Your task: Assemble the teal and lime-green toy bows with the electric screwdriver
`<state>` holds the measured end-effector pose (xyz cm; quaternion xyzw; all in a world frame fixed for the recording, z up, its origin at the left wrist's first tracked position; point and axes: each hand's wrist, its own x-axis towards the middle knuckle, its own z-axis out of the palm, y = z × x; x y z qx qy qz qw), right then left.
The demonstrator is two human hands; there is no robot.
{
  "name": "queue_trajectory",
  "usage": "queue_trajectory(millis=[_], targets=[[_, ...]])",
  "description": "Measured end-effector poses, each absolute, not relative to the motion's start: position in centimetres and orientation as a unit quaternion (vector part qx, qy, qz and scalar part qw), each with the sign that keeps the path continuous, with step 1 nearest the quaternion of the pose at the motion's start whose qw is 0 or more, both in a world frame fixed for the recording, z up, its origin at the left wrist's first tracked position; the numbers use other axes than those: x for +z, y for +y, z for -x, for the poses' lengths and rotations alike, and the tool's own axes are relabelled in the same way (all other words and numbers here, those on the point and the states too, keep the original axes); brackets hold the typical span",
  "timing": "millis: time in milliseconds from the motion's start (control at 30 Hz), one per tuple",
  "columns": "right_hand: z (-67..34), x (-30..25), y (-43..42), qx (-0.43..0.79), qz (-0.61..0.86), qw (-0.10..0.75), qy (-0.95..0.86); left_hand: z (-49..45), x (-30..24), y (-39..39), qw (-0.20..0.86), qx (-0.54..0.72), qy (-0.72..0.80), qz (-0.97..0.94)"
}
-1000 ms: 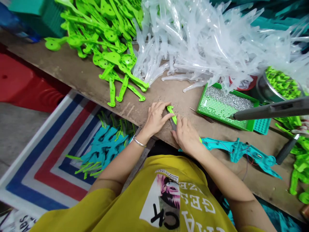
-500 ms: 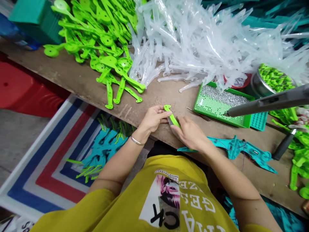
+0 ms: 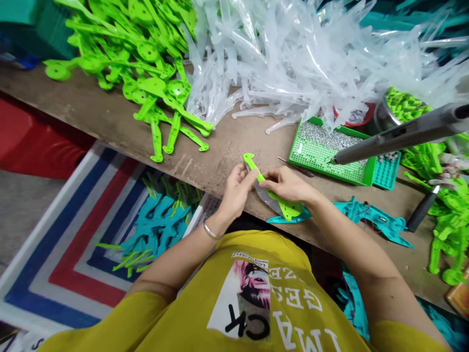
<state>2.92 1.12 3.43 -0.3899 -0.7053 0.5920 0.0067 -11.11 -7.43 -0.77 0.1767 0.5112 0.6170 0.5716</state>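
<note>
"Two heaps on the bench?"

"Yes: the clear pile and, to its left, the green pile. Plenty left to use. The teal stack at the person's left looks further along, I'd guess."

"And the teal body?"

"On the bench at the right, wires bare, so probably unfinished. Neither hand grips it."

"The green part?"

"Right in front of the person, held by both hands: the left hand pinches it near the narrow tip, the right hand is clamped farther along. A clear piece lies along it, so the pair looks matched; whether it's fastened, I can't tell."

"Silver bits?"

"Likely screws, heaped in the green tray."

"What differs from half a second ago?"

"The right hand hid the broad end then; now that end shows, with more of the clear piece."
</note>
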Motion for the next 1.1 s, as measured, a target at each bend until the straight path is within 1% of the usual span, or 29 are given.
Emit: queue_trajectory(millis=[100,167,233,300,367,433,500,567,633,767,867,967,1100], targets=[[-3.1,3.2,1.4,0.621,0.379,0.023,-0.686,8.5,-0.7,-9.8,0.625,0.579,0.497,-0.164],[-3.2,3.0,1.5,0.621,0.385,0.026,-0.682,7.1,-0.7,-10.8,0.663,0.538,0.499,-0.149],[-3.5,3.1,1.4,0.613,0.386,0.031,-0.689,6.3,-0.7,-11.0,0.675,0.517,0.509,-0.135],[-4.0,3.5,1.2,0.585,0.378,0.044,-0.716,5.9,-0.7,-10.8,0.670,0.520,0.515,-0.126],[-4.9,4.1,0.6,0.501,0.394,0.046,-0.769,5.8,-0.5,-10.5,0.664,0.526,0.516,-0.127],[-5.8,4.6,-0.3,0.378,0.449,0.003,-0.810,5.8,-0.2,-10.3,0.658,0.528,0.520,-0.134],[-6.5,4.9,-1.2,0.275,0.510,-0.076,-0.812,5.8,0.1,-10.2,0.652,0.526,0.527,-0.142],[-6.9,4.9,-1.9,0.220,0.542,-0.137,-0.799,5.6,0.2,-10.0,0.648,0.527,0.530,-0.149],[-6.9,4.7,-2.2,0.192,0.550,-0.158,-0.797,5.4,0.2,-9.7,0.640,0.535,0.529,-0.155],[-6.6,4.3,-1.5,0.171,0.540,-0.170,-0.806,4.9,0.0,-9.4,0.620,0.552,0.533,-0.159],[-6.5,4.2,-0.7,0.173,0.531,-0.179,-0.810,4.6,-0.2,-9.7,0.644,0.537,0.517,-0.172],[-6.3,4.1,0.0,0.184,0.521,-0.173,-0.816,4.3,-0.5,-10.0,0.671,0.503,0.503,-0.208],[-6.2,3.4,0.6,0.193,0.533,-0.157,-0.809,4.0,-1.0,-9.9,0.660,0.500,0.515,-0.223]])
